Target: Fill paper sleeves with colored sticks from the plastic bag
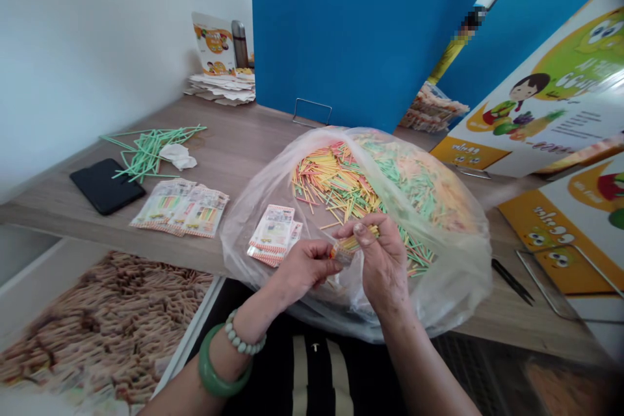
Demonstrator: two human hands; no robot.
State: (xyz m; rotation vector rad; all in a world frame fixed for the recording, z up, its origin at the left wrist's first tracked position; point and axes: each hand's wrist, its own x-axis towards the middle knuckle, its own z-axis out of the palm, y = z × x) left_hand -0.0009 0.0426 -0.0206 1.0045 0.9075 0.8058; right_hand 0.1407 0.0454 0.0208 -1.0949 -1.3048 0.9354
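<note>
A big clear plastic bag (453, 273) lies open on the wooden desk (244, 149), full of short coloured sticks (341, 182) in yellow, green and red. My left hand (305, 268) and my right hand (383, 260) meet over the bag's near edge. Both pinch a small bundle of sticks (348, 249) in a little printed packet held between them. My left wrist wears a green bangle (217, 370) and a bead bracelet. A few flat printed packets (273, 234) lie inside the bag just left of my hands.
More filled packets (182, 208) lie on the desk to the left, beside a black tablet (106, 185) and loose green straws (146, 149) with a tissue. A box of finished packets (92, 318) sits lower left. Printed boards (550, 97) lean at right; a black pen (511, 281) lies nearby.
</note>
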